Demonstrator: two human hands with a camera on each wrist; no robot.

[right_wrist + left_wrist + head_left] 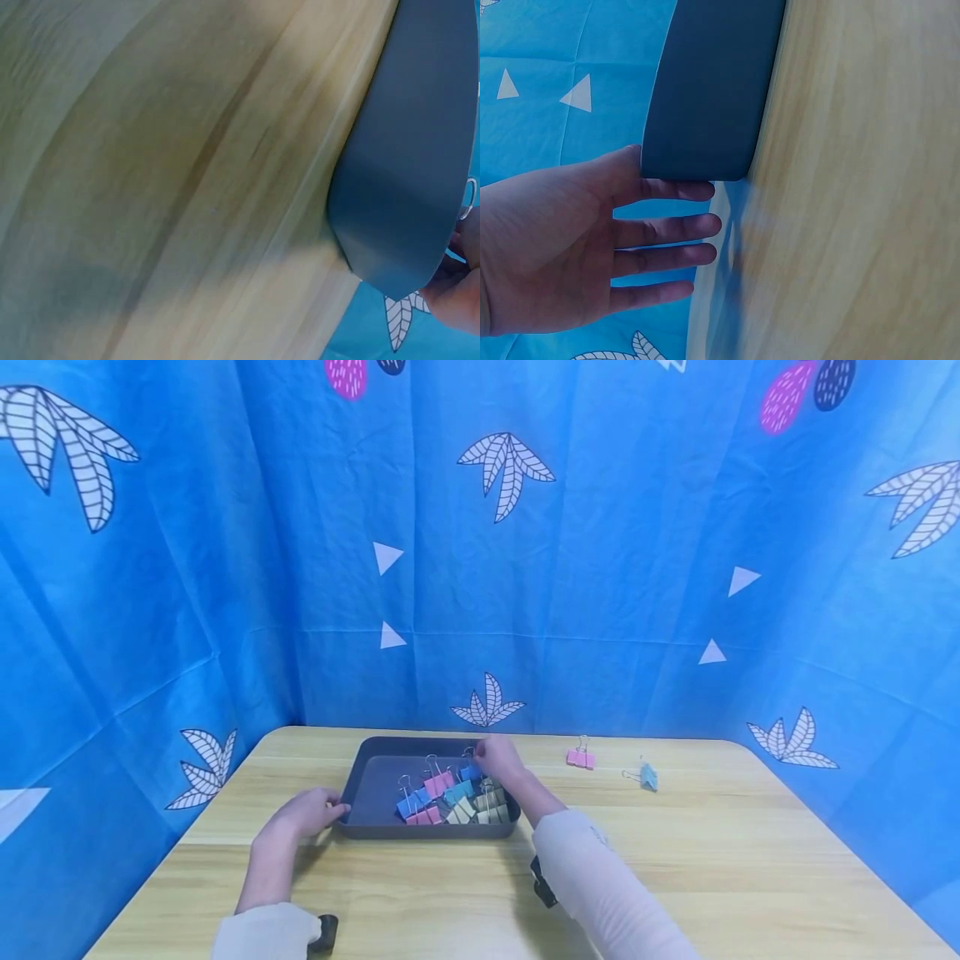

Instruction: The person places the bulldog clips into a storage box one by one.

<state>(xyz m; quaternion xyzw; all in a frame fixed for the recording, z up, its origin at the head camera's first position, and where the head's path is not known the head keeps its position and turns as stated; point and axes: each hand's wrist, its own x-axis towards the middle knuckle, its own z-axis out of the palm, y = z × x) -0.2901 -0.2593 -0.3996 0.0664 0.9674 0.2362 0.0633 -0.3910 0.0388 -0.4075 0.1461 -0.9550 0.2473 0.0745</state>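
Observation:
A dark grey tray (372,789) on the wooden table holds a pile of pink, blue, teal and pale yellow binder clips (458,793) in its right half. My left hand (303,814) is at the tray's near left corner. In the left wrist view its thumb passes behind the tray wall (709,90) and the index finger lies along the outside, pinching the edge; the other fingers are straight. Over the tray's far right part, my right hand (498,758) pinches a blue binder clip (470,772). A wire loop (469,199) shows by its fingers; the tray wall partly hides the grip.
A pink binder clip (581,760) and a light blue one (648,777) lie on the table (720,860) right of the tray. A blue patterned curtain (585,568) hangs behind and along both sides.

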